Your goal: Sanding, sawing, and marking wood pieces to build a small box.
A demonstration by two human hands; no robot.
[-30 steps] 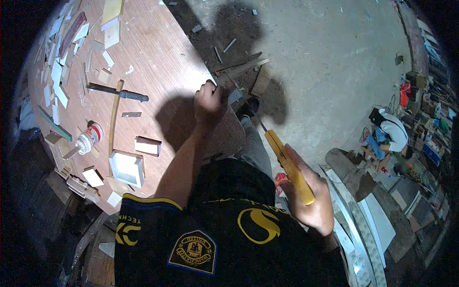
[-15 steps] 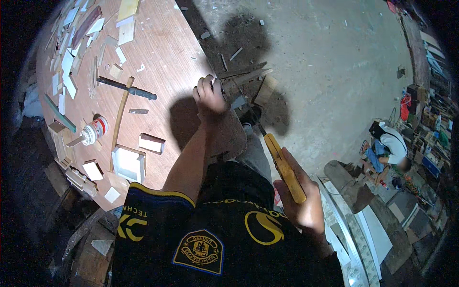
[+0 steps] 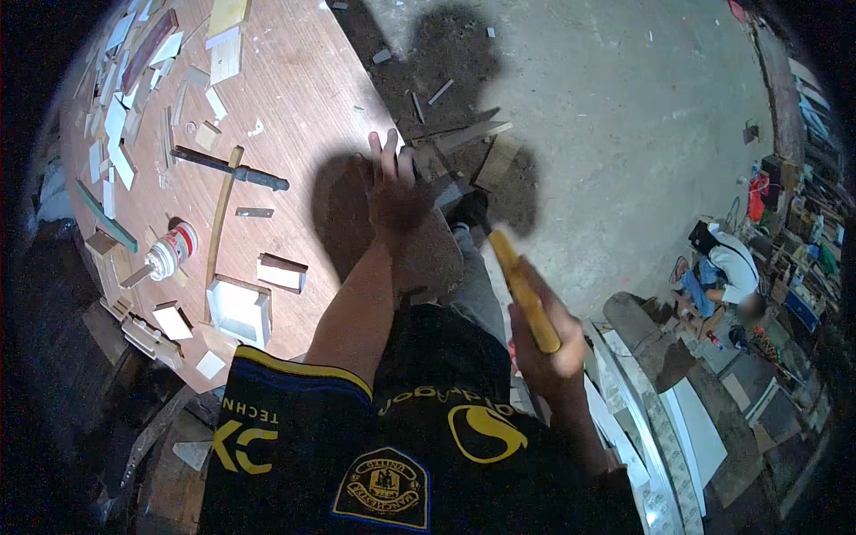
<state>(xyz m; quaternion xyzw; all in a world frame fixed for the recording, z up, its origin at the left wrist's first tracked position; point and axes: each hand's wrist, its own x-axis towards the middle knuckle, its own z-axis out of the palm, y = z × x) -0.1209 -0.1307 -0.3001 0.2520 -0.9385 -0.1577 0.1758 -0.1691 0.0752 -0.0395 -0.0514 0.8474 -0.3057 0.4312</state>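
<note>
Near centre, the left hand [image 3: 392, 189] lies splayed at the worktop [image 3: 299, 107]; right of centre, the right hand [image 3: 557, 343] grips a yellow-handled saw [image 3: 527, 294].

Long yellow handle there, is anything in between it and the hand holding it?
No, nothing visible: the right hand grips the long yellow handle directly. The left hand is apart from it, by the brown wooden table.
</note>
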